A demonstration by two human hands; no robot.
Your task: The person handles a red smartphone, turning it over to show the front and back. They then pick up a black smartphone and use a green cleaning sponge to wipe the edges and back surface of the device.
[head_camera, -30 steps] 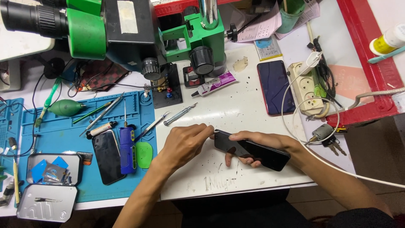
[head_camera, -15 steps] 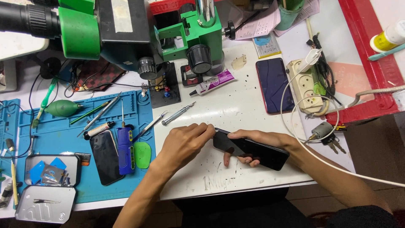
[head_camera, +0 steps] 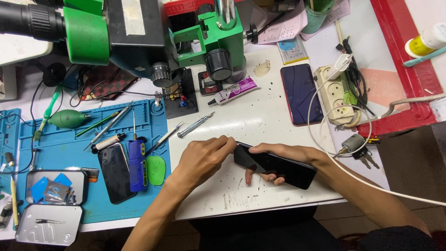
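Two hands work one glossy black phone on the white table, right of the blue mat. Right hand grips it; left hand pinches its upper-left corner. Screwdriver lies just above.

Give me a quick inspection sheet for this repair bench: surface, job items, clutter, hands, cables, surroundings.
Surface: white table, speckled and scuffed; blue work mat on its left part.
Job's things: black phone, held tilted just above the table.
Clutter: second black phone, blue tool and green pick on the mat; open tin; purple glue tube; dark phone lying flat.
Grippers: left hand fingertips at the phone's upper-left corner; right hand grips the phone's body.
Cables: white cable looping from the power strip past the right forearm.
Surroundings: green microscope at the back; red frame at right.
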